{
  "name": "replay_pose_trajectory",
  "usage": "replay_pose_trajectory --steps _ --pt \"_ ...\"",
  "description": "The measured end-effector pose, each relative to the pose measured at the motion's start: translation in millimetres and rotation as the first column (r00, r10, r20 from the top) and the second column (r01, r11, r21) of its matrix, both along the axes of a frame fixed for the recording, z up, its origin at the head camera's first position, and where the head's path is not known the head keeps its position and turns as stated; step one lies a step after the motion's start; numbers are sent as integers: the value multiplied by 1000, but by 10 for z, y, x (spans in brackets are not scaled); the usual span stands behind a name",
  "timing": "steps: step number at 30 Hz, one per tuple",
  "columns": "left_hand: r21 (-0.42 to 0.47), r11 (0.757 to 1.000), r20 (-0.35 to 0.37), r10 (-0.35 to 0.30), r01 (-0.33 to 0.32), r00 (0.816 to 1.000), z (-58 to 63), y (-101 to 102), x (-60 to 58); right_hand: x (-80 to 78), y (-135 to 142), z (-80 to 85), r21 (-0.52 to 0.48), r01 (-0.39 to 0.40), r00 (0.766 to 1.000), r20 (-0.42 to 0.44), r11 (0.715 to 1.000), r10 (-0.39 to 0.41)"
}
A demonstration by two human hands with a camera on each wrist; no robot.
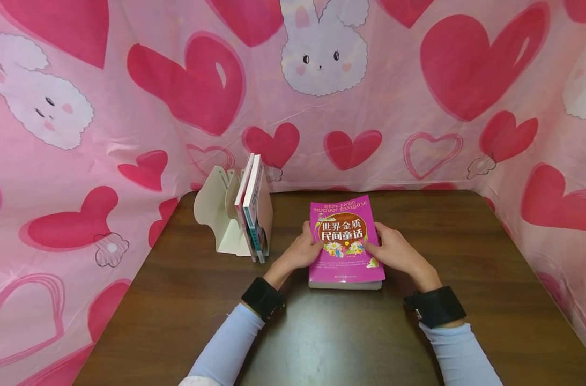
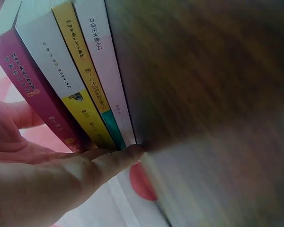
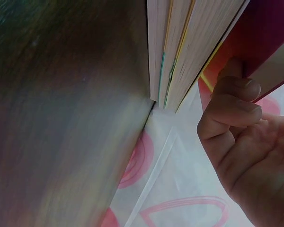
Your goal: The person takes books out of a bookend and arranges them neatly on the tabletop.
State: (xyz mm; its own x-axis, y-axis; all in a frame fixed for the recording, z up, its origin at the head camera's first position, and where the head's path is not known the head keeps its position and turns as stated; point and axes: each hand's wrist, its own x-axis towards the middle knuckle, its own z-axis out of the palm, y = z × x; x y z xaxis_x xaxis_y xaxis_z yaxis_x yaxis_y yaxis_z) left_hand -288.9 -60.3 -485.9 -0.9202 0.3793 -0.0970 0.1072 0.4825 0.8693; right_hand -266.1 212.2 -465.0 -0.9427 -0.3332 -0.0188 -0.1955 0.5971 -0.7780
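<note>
A magenta book [image 1: 346, 271] with a flower-decorated cover lies on top of a stack of books [image 2: 104, 94] on the table. My left hand [image 1: 303, 249] holds its left side, thumb over the cover; in the left wrist view the fingers lie along the spines, reaching down toward the table. On the right side, my right hand [image 1: 394, 249] grips the magenta book, thumb on the cover and fingers curled beneath. The right wrist view shows that edge raised, apart from the page edges [image 3: 184, 56] of the books below.
A cream book rack [image 1: 232, 238] stands on the wooden table [image 1: 201, 332] to the left, with a few upright books [image 1: 254, 214] in its right end. Pink cloth [image 1: 384, 115] with hearts and rabbits hangs behind and around the table.
</note>
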Motion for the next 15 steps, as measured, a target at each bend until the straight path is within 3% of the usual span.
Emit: replay_pose_trajectory --steps 15 --pt "-46 999 -6 -4 4 1000 -2 -11 -10 7 -10 -13 36 -1 1000 -14 999 1"
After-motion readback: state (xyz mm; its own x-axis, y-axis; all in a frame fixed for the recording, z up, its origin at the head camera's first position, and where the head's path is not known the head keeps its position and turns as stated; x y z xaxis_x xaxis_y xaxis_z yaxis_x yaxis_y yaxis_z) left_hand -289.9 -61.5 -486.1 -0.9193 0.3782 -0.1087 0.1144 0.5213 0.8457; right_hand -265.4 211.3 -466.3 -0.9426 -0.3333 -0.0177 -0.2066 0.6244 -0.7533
